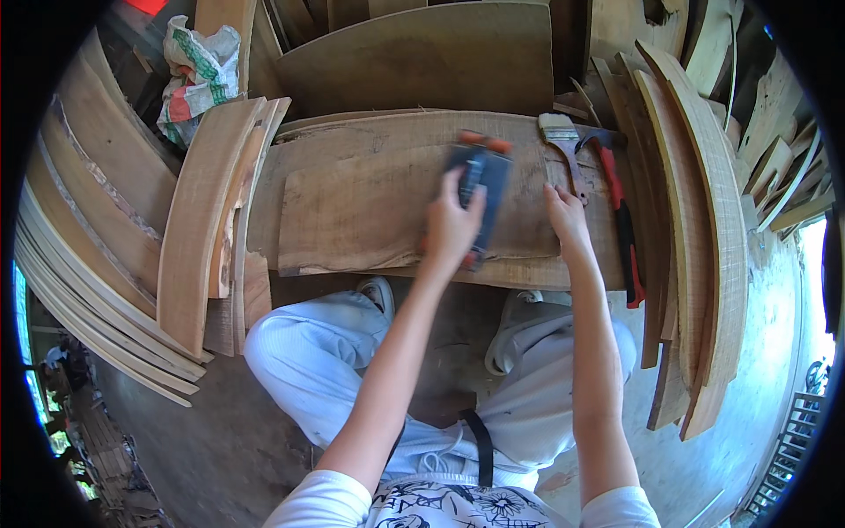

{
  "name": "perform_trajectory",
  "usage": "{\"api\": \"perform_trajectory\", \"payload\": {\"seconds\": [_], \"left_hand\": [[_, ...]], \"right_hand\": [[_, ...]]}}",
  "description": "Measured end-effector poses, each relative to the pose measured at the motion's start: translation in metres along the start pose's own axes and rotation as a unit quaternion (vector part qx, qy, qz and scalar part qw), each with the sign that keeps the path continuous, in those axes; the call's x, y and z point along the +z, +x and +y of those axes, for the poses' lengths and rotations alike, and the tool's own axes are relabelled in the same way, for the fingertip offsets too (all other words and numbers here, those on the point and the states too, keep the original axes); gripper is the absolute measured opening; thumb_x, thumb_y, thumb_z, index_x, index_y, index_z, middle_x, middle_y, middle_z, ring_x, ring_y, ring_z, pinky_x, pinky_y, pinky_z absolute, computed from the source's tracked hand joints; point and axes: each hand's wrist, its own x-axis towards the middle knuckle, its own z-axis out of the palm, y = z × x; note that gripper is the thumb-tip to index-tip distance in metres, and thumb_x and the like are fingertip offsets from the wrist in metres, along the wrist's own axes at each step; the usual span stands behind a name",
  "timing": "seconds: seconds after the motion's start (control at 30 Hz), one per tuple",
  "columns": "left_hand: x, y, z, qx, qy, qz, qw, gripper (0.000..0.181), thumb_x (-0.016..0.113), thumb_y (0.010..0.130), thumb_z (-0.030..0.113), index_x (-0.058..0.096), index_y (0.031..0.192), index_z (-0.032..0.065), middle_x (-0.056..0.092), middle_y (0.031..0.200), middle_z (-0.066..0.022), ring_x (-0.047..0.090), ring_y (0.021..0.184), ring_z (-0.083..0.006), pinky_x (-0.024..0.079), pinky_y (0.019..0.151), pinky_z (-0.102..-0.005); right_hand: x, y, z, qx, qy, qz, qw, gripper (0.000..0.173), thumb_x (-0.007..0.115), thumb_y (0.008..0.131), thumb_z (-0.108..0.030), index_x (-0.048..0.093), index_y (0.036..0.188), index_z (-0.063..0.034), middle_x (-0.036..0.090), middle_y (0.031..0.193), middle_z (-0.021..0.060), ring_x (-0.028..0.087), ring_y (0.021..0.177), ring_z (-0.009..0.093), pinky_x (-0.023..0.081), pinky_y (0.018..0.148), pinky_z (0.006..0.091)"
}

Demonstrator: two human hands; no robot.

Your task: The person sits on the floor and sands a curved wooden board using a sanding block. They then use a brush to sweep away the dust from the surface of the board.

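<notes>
A wooden board [356, 211] lies flat before me on a larger board [264, 178]. My left hand [454, 221] grips a dark hand sander [492, 191] with orange ends, blurred, over the board's surface. My right hand [566, 214] rests at the right end of the board, its thumb and fingers on the edge. Just beyond those fingers lies a paintbrush [569, 148] with pale bristles and a wooden handle. A hammer [617, 191] with a red and black handle lies to the right of the brush.
Curved planks [211, 218] are stacked at the left, and more planks [693, 231] at the right. A large panel [422, 59] stands upright behind the boards. A woven plastic sack [201, 72] sits at the back left. My legs are bent below the near edge.
</notes>
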Motion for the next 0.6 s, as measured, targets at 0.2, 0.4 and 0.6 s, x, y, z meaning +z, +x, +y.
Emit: {"api": "perform_trajectory", "payload": {"seconds": [0.2,0.4,0.6], "left_hand": [[-0.138,0.024,-0.089,-0.108,0.089,0.227,0.964,0.033,0.054,0.081,0.025,0.046,0.1,-0.0003,0.058,0.075,-0.011,0.058,0.056,-0.0195,0.046,0.054,-0.0308],[-0.21,0.005,-0.113,-0.137,0.053,0.309,0.94,0.028,0.055,0.081,0.017,0.042,0.1,-0.0003,0.052,0.064,-0.0072,0.048,0.043,-0.0118,0.039,0.039,-0.0247],[-0.107,0.005,-0.056,-0.09,0.083,0.287,0.95,0.045,0.052,0.081,0.013,0.027,0.113,-0.0063,0.05,0.099,-0.0212,0.055,0.088,-0.0289,0.042,0.077,-0.0353]], "right_hand": [[0.009,-0.034,-0.031,-0.072,-0.251,0.046,0.964,0.045,0.052,0.076,-0.032,0.05,0.11,-0.0028,0.047,0.105,0.027,0.046,0.099,0.039,0.04,0.081,0.0426],[0.019,-0.046,-0.03,-0.136,-0.329,0.081,0.931,0.046,0.053,0.077,-0.031,0.048,0.112,-0.0034,0.043,0.102,0.0255,0.044,0.096,0.039,0.043,0.075,0.0444],[0.025,-0.045,-0.019,-0.168,-0.368,0.116,0.907,0.045,0.058,0.072,-0.03,0.05,0.107,-0.0022,0.043,0.097,0.0181,0.044,0.092,0.032,0.042,0.07,0.0431]]}}
